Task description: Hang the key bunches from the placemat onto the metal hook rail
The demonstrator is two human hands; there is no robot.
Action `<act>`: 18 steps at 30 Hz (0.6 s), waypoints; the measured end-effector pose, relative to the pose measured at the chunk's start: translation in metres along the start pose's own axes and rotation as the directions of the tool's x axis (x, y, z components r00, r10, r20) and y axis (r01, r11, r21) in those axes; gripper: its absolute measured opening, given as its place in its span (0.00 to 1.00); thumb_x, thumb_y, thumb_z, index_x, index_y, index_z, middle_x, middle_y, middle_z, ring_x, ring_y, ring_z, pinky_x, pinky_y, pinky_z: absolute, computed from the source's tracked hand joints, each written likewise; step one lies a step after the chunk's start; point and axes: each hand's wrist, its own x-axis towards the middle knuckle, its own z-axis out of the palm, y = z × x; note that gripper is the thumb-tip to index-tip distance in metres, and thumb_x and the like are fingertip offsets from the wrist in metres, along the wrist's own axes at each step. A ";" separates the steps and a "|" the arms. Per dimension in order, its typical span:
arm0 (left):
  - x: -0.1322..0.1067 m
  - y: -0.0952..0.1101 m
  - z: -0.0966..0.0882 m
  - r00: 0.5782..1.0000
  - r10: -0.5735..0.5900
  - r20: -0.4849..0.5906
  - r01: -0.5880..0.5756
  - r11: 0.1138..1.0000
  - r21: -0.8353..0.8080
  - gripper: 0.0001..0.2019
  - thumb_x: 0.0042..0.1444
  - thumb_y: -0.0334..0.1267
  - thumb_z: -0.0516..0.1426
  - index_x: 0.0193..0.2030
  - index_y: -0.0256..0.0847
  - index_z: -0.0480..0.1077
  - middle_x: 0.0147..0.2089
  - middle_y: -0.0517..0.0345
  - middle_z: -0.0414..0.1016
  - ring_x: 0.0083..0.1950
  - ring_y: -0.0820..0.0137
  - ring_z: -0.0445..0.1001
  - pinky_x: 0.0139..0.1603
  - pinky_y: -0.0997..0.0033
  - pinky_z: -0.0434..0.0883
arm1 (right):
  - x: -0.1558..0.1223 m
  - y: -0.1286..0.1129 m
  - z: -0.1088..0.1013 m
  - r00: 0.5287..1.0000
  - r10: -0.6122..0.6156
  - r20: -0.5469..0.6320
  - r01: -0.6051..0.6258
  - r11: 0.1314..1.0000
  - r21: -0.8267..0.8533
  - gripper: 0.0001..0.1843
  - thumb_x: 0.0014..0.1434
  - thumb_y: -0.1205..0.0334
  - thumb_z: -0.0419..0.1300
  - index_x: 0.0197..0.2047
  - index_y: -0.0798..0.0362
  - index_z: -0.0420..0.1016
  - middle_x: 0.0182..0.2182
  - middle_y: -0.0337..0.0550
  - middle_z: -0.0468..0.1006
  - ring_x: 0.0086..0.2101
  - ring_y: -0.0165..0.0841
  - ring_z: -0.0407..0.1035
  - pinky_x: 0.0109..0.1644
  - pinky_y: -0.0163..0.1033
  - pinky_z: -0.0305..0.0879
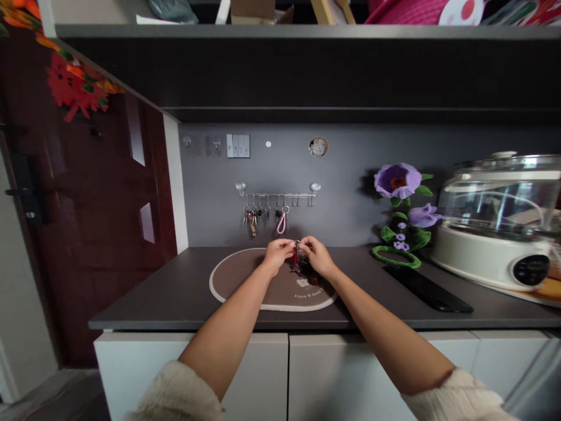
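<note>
Above the oval brown mat (239, 280), my left hand (279, 256) and my right hand (319, 257) meet at a small metal key ring (297, 242). Each hand pinches one side of it, fingers closed. From the ring hang a red piece (295, 256) and some keys (297, 269), partly hidden by my right hand. Just beyond, on the wall, a metal hook rail (280, 195) carries several key sets. One of them has a pink loop (281, 223). Some hooks on the rail's right side hold nothing.
A black phone (432, 289) lies on the dark counter (149, 292) to the right. Behind it stand a purple crocheted flower (398, 181) and a white appliance (473, 251) with a clear upper part. A dark shelf (307, 70) overhangs the counter; a red-brown door (87, 234) is at left.
</note>
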 end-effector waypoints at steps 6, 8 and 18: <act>0.001 -0.001 -0.003 0.997 0.048 -0.052 -0.046 0.998 0.053 0.11 0.41 0.38 0.59 0.31 0.33 0.71 0.29 0.54 0.73 0.30 0.75 0.70 0.35 0.72 0.68 | 0.002 -0.005 0.000 0.999 -0.009 -0.052 0.008 1.000 -0.004 0.09 0.49 0.56 0.51 0.27 0.53 0.62 0.23 0.37 0.65 0.27 0.29 0.60 0.34 0.34 0.58; 0.002 -0.001 -0.005 0.994 0.068 -0.081 -0.062 0.996 0.069 0.09 0.42 0.37 0.58 0.30 0.33 0.70 0.28 0.54 0.72 0.29 0.75 0.70 0.33 0.73 0.68 | 0.005 -0.006 0.000 0.998 -0.019 -0.062 0.019 1.000 0.003 0.09 0.49 0.56 0.51 0.27 0.53 0.62 0.24 0.37 0.65 0.27 0.28 0.60 0.34 0.34 0.58; 0.008 -0.009 -0.012 0.985 0.083 -0.151 -0.063 0.990 0.129 0.06 0.44 0.34 0.56 0.28 0.33 0.69 0.24 0.56 0.70 0.26 0.77 0.69 0.27 0.76 0.66 | 0.040 -0.023 0.006 0.973 0.223 -0.055 -0.184 0.902 0.391 0.05 0.48 0.61 0.51 0.29 0.53 0.58 0.25 0.36 0.64 0.27 0.26 0.64 0.33 0.35 0.64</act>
